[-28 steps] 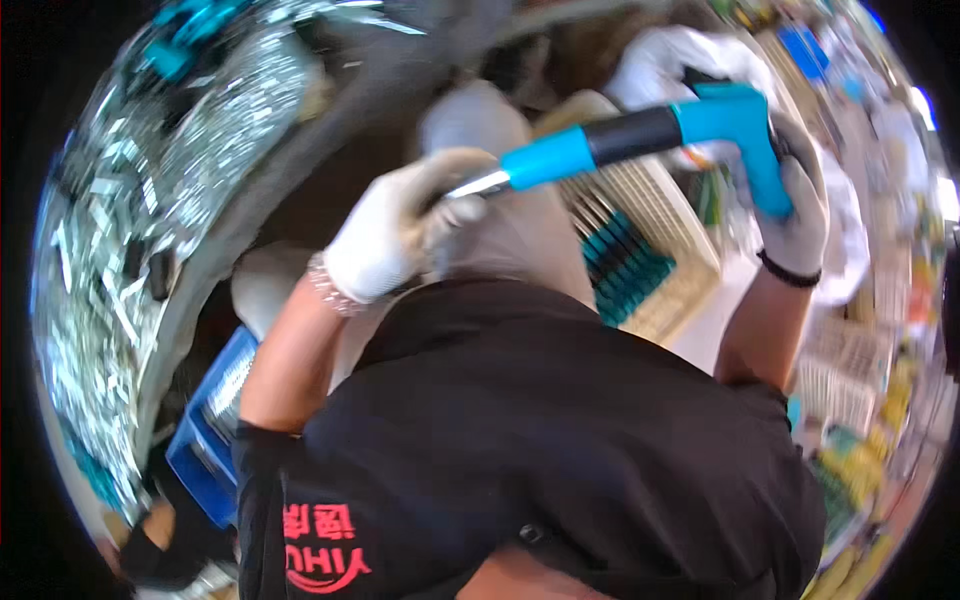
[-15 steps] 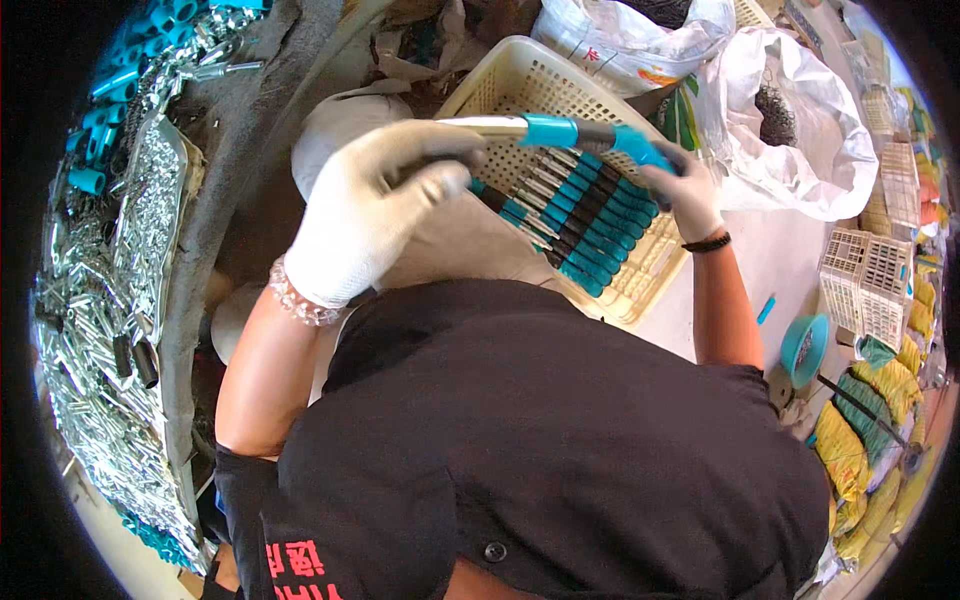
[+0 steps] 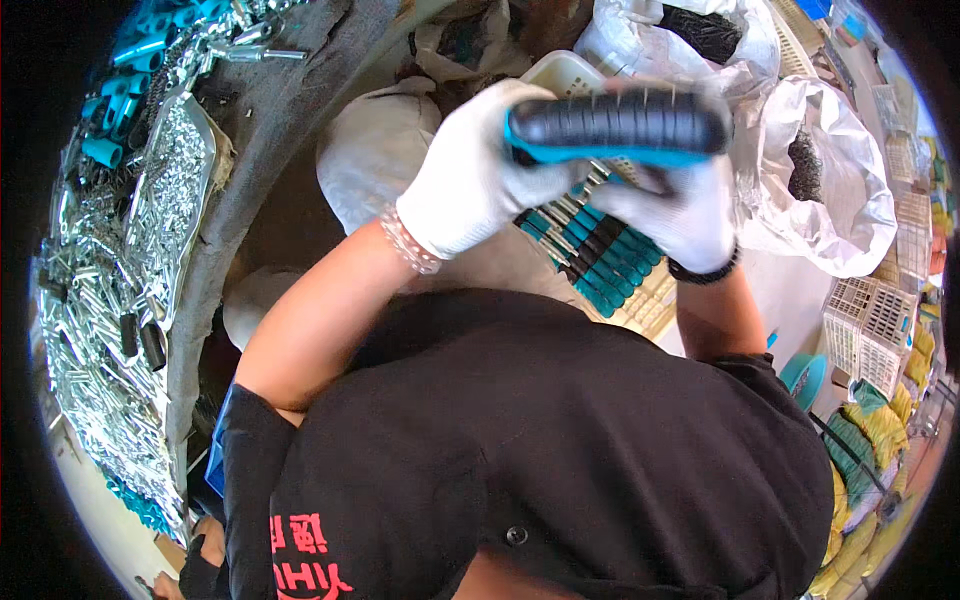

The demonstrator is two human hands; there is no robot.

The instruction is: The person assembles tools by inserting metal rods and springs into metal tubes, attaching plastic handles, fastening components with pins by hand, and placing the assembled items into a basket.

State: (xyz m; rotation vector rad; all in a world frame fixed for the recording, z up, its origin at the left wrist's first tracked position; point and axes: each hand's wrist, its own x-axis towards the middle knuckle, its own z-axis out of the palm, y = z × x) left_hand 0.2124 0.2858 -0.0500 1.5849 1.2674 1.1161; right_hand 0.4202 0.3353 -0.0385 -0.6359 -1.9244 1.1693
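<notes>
A tool with a ribbed black-and-teal handle (image 3: 620, 122) is raised in front of my chest, its handle lying crosswise and slightly blurred. My left hand (image 3: 470, 185), in a white glove, is closed around the handle's left end. Also gloved, my right hand (image 3: 690, 215) grips at the right end from below; its fingers are partly hidden behind the handle. Under my hands, a cream plastic crate (image 3: 565, 72) holds a row of similar tools (image 3: 605, 262) with silver shafts and teal-and-black handles. My hands and the raised tool cover much of the crate.
On the left, a bench carries heaps of shiny metal tubes (image 3: 105, 410) and teal plastic pieces (image 3: 125, 80). Open white sacks (image 3: 850, 235) stand beyond the crate. At right are a white basket (image 3: 865, 325), a teal bowl (image 3: 803, 378) and yellow sacks. Another person's arm (image 3: 208, 540) shows at lower left.
The tool has come up closer to me, its ribbed black side now showing. My left hand moved right onto the handle, and my hands are closer together. The view shifted slightly.
</notes>
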